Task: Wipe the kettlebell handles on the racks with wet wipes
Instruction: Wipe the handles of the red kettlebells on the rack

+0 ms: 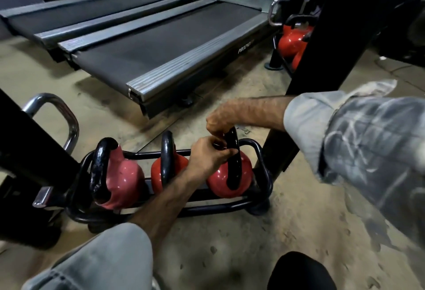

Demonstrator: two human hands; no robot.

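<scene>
- On the low rack [264, 170], rightmost of three, the red kettlebell [227, 177] stands with its black handle [233, 151] upright.
- Left hand [208, 155] pinches the handle's left side; right hand [222, 120] grips its top.
- No wipe visible.

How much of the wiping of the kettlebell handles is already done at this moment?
No finished handle can be told by sight. In hand: both the left hand and the right hand grip the right kettlebell handle; no wipe is clearly visible. Apparently left: the middle handle, the left handle, and the far rack's kettlebells.
</scene>
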